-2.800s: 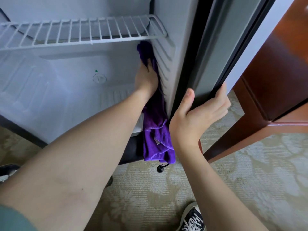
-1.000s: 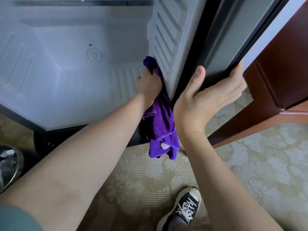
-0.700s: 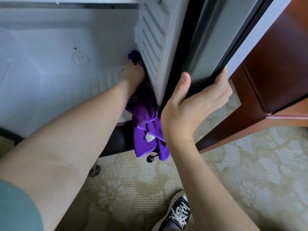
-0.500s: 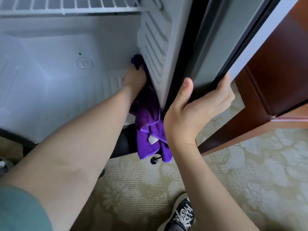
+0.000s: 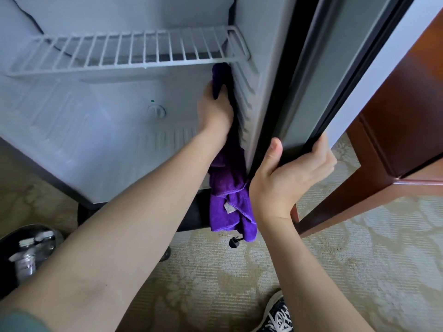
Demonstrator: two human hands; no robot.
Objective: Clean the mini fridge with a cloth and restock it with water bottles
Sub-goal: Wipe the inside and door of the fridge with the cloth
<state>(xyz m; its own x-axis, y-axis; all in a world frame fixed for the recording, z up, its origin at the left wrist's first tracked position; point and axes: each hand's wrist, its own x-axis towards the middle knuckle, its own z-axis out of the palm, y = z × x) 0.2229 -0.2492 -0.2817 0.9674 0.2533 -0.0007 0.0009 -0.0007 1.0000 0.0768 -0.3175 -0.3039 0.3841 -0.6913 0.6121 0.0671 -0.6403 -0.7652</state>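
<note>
Two hands work at the open mini fridge (image 5: pixel 100 144). The left hand (image 5: pixel 215 111) reaches inside, its grip curled round a purple cloth (image 5: pixel 227 192) and pressing it against the ribbed right inner wall (image 5: pixel 247 92) just below the right end of the white wire shelf (image 5: pixel 134 49). The cloth's upper end sticks up above the fingers, touching the wall under the shelf; its longer part hangs down past the wrist, over the fridge's front bottom edge, to just above the carpet (image 5: pixel 359 259). A small pale label shows on the hanging part. The right hand (image 5: pixel 287 178) holds the bottom corner of the open fridge door (image 5: pixel 330 75), thumb up against the inner face and fingers curled round the outer edge. A round dial (image 5: pixel 157 111) with a green dot above it sits on the fridge's back wall. At the lower left corner of the view a dark bin (image 5: pixel 26 252) on the carpet holds what look like clear bottles, blurred. A black-and-white sneaker (image 5: pixel 278 317) stands at the bottom edge, and reddish wooden furniture (image 5: pixel 407 116) stands right of the door.
</note>
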